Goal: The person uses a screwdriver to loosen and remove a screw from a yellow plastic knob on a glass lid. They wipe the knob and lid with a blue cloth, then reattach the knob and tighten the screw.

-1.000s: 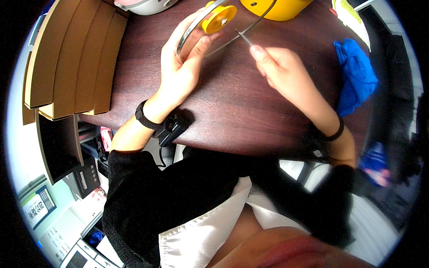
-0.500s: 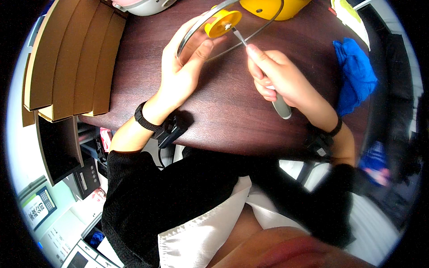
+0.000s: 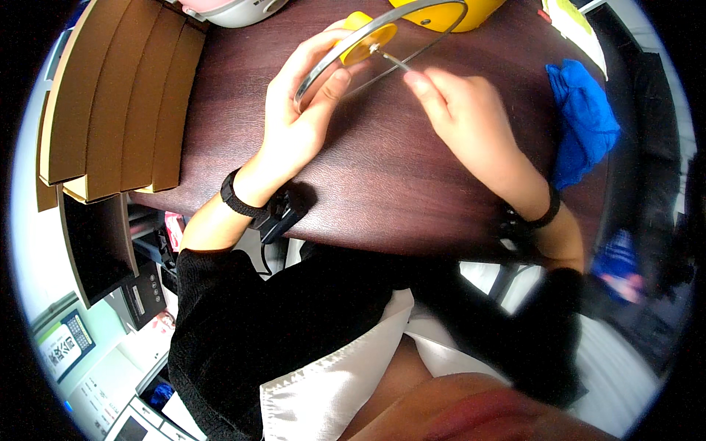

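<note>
My left hand (image 3: 300, 99) is closed around the yellow knob side of a clear pot lid (image 3: 315, 68) with a metal rim, holding it tilted on edge above the table. At the lid's centre, the yellow knob (image 3: 372, 38) shows a small screw in its round base. My right hand (image 3: 471, 121) grips a screwdriver (image 3: 395, 62). Its thin metal shaft points up and left, with the tip at the screw; the hand covers the handle. Just beyond the lid stands a yellow pot-like vessel (image 3: 460, 16), partly cut off by the frame.
Brown cardboard boxes (image 3: 121, 95) line the left side of the dark wooden table (image 3: 368, 184). A pink and white appliance (image 3: 239, 10) stands at the far left. On the right lie a blue cloth (image 3: 585, 125) and a pale yellow and white packet (image 3: 577, 33).
My right hand has turned at the wrist, so its back now faces up and the grey screwdriver handle is hidden. The lid has shifted only slightly in my left hand.
</note>
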The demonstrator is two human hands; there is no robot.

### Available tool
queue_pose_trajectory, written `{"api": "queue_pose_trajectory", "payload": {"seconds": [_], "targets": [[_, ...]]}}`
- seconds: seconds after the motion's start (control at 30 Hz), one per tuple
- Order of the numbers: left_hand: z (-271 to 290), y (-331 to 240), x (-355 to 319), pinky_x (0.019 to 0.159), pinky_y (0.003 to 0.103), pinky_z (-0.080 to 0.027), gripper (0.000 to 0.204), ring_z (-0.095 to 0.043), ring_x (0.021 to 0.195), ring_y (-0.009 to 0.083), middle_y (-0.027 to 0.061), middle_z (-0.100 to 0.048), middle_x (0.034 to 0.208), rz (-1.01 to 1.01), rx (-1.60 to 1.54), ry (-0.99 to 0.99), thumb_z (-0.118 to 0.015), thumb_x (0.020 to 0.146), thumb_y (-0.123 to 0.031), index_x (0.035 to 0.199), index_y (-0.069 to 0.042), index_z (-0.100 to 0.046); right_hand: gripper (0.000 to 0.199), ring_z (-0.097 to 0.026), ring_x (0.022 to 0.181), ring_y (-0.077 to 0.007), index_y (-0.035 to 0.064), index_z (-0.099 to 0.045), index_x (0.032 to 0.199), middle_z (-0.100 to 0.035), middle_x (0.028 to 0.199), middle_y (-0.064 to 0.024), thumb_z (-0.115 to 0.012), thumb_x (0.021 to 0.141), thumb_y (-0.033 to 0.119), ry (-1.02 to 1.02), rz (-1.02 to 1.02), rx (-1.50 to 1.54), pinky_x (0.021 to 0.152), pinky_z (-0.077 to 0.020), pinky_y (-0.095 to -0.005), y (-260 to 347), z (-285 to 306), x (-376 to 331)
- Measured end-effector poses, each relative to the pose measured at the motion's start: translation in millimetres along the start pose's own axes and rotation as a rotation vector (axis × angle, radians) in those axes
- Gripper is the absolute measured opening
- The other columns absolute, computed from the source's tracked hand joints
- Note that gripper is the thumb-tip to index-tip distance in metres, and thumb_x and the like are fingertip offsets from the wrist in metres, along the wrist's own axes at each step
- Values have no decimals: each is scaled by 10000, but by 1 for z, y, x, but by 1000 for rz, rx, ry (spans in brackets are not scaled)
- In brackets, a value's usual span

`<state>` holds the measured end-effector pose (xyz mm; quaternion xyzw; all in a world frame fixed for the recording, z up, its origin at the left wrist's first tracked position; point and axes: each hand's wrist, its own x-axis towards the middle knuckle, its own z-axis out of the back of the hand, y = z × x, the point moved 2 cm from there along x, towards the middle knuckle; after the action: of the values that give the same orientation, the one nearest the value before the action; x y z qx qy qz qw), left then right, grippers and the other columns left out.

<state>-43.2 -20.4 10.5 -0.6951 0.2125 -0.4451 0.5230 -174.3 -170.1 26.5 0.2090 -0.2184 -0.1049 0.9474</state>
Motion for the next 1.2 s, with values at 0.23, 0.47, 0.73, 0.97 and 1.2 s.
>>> {"api": "queue_pose_trajectory", "payload": {"seconds": [0.23,0.47,0.73,0.97,1.2], "targets": [[0,1,1,1055,503,-399,368,-446,1264,288,167,-450,1350,0,-5,-47,-440,952,8,1316,49,-407,433,-609,520,-345,62,-557,641,-584,576,-160,-543,921,392,-24,10,-166,460,-476,-433,9,13,4],[4,3,2,1051,517,-399,386,-431,1280,298,164,-435,1374,9,-44,-6,-432,958,-6,1341,12,-384,492,-539,504,-319,-28,-555,692,-515,567,-194,-489,962,378,216,-253,457,514,-423,-411,2,3,4],[2,4,1,1048,526,-400,374,-439,1274,297,167,-444,1366,14,-93,6,-432,964,-27,1333,10,-388,581,-506,490,-176,-14,-542,653,-502,511,-75,-443,973,460,372,-396,677,503,-417,-349,0,-4,1],[2,2,1,1047,528,-400,377,-442,1273,292,168,-454,1357,34,-138,22,-438,963,-30,1335,11,-388,567,-482,477,-141,28,-530,621,-471,502,-19,-444,974,463,548,-623,865,485,-401,-329,3,0,1],[1,4,0,1051,462,-411,379,-470,1246,271,154,-472,1341,31,-106,29,-456,962,-30,1336,6,-402,572,-498,472,-208,-36,-534,657,-473,507,-121,-446,979,428,380,-356,632,503,-408,-382,0,-5,-1]]}}
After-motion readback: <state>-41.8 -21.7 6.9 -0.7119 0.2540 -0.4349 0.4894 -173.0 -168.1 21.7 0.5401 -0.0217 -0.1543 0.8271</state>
